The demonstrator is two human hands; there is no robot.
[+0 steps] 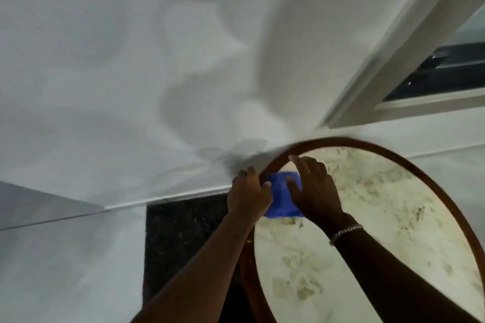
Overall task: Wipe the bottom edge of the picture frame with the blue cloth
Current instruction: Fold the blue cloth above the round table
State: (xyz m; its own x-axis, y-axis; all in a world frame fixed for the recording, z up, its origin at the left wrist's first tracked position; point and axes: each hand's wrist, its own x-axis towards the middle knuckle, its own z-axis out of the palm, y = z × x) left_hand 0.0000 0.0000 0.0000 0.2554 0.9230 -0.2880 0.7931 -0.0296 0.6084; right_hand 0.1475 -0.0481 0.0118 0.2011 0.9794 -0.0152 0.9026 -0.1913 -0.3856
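Left hand grips picture frame rim at ten o'clock, steadying it; right hand, fingers spread, presses blue cloth flat.

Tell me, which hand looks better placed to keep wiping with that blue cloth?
The right hand, probably. Its open fingers lie flat on the blue cloth, pressing it against the round frame's inside. The left hand grips the frame's rim, seemingly steadying it.
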